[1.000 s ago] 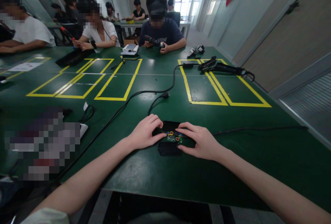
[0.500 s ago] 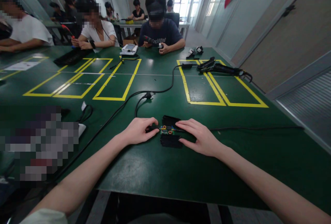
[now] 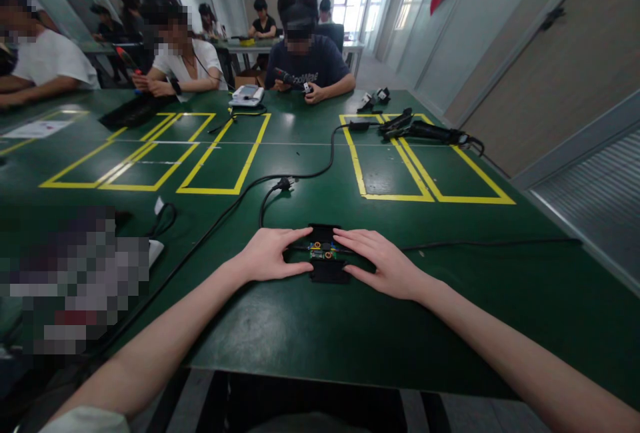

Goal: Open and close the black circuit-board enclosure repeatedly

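At the left edge of the frame a blurred-out patch covers whatever lies on the green bench [image 3: 280,336]; a long cable [image 3: 220,221] climbs from beside it toward the upper centre. Left of centre, a plug [image 3: 284,184] lies on the bench, its short cord [image 3: 262,208] dropping behind the left hand [image 3: 267,254]. That hand is spread, thumb and index parted, the fingertips at the left ends of two black shells. In the lower middle of the frame, between the hands, the circuit board [image 3: 323,251] lies flat with its long axis left to right, in line with the cord; the upper shell [image 3: 324,233] sits just above it and the lower shell [image 3: 330,273] just below. Neither of the hands is clearly nearer. The right hand [image 3: 383,266] faces the left, also spread, its index near the upper shell and thumb at the lower one; how firmly either presses I cannot tell. Beyond it, a black cord [image 3: 490,242] runs right, below a black appliance [image 3: 430,131] at upper right.
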`<state>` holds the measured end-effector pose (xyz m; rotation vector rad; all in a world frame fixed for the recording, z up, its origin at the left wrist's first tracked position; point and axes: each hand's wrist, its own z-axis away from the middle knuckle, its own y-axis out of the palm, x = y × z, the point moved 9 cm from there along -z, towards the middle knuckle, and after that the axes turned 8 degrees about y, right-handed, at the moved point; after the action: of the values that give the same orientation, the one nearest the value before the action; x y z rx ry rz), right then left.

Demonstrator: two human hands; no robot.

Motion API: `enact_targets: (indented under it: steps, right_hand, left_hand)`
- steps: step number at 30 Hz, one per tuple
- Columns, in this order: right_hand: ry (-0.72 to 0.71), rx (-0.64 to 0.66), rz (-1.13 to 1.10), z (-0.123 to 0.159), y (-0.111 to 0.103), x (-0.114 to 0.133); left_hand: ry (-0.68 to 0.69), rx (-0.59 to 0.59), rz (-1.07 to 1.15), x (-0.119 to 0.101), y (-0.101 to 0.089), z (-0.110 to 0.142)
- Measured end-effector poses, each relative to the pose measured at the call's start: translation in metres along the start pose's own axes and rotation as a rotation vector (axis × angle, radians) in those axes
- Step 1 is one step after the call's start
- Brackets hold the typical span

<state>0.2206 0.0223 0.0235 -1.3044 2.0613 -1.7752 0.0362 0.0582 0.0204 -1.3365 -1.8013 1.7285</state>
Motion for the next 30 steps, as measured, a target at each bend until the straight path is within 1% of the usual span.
enact_targets:
  steps: [4, 8, 12, 15, 20, 25, 30]
  right_hand:
    - [0.013, -0.038, -0.011, 0.003, -0.007, -0.005]
    - [0.045, -0.101, -0.011, 0.006, -0.019, -0.017]
    - [0.050, -0.072, -0.011, 0.003, -0.021, -0.023]
    - [0.055, -0.074, -0.032, 0.001, -0.024, -0.022]
    - [0.106, -0.109, -0.025, 0.001, -0.029, -0.024]
    - [0.143, -0.086, -0.007, 0.005, -0.026, -0.030]
    - [0.164, 0.019, -0.032, 0.008, -0.020, -0.034]
  left_hand:
    - [0.002, 0.001, 0.006, -0.001, -0.002, 0.000]
    - [-0.005, -0.004, 0.036, -0.002, -0.005, -0.001]
    - [-0.052, -0.006, 0.050, 0.004, -0.005, -0.001]
    - [-0.081, -0.036, 0.046, 0.010, -0.006, -0.001]
    - [-0.035, -0.043, 0.030, 0.008, -0.006, -0.004]
    - [0.019, -0.024, 0.032, -0.002, -0.008, -0.006]
    - [0.012, 0.019, 0.101, -0.009, -0.007, -0.005]
